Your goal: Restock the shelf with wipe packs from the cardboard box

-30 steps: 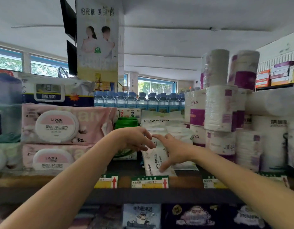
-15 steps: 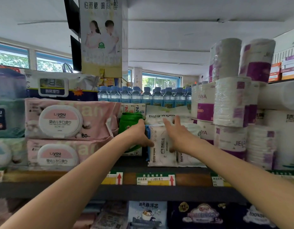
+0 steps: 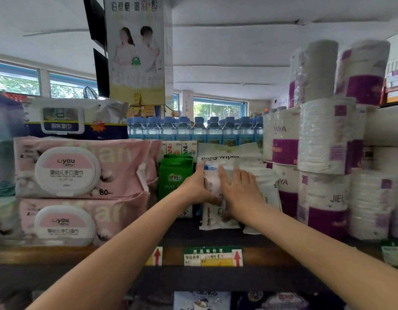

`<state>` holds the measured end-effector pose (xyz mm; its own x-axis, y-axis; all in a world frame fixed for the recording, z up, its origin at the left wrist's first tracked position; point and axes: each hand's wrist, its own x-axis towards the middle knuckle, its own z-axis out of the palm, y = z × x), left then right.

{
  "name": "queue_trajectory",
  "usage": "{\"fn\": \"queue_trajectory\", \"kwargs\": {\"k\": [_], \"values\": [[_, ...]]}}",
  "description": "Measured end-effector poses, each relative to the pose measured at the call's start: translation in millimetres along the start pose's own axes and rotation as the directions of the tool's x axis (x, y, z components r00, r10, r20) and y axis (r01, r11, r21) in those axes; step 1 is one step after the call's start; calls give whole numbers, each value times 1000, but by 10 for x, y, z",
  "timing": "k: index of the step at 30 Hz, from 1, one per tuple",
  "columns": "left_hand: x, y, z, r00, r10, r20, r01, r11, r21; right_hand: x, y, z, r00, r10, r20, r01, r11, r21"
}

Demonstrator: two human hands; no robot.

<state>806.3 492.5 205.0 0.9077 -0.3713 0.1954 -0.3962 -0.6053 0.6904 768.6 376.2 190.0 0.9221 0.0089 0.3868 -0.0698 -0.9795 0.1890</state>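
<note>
Got my left hand (image 3: 194, 186) and right hand (image 3: 240, 191), fingers flat and open, squaring up this wipe pack (image 3: 212, 211) on the shelf (image 3: 117, 276) (box out of view), next grab probably another pack.

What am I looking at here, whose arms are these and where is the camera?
There is no machine. A person wears a wide-angle camera on the head, so you see both bare arms reaching forward to a shop shelf. The left hand and right hand press on either side of a white baby wipes pack that stands upright on the shelf; neither has closed a grip around it. More white packs stand just behind it to the right. A green pack sits to its left, then pink wipe packs. Wrapped paper rolls are stacked on the right, with water bottles behind.
</note>
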Motion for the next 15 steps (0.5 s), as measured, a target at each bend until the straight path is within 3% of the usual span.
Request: {"fn": "queue_trajectory", "kwargs": {"k": [3,9,12,15], "values": [[-13,-35,-34,1000,-3,18,3,1000,4,54,-60,-77,999,-16,49,19,998,-57],[-160,-42,-40,994,-70,85,58,990,131,-13,76,-124,988,-75,137,62,993,102],[-133,14,-71,1000,-3,16,0,979,206,-38,113,-157,987,-94,127,75,987,141],[-132,136,-146,988,143,-64,-97,877,470,-85,291,-278,992,-95,85,85,990,113]]}}
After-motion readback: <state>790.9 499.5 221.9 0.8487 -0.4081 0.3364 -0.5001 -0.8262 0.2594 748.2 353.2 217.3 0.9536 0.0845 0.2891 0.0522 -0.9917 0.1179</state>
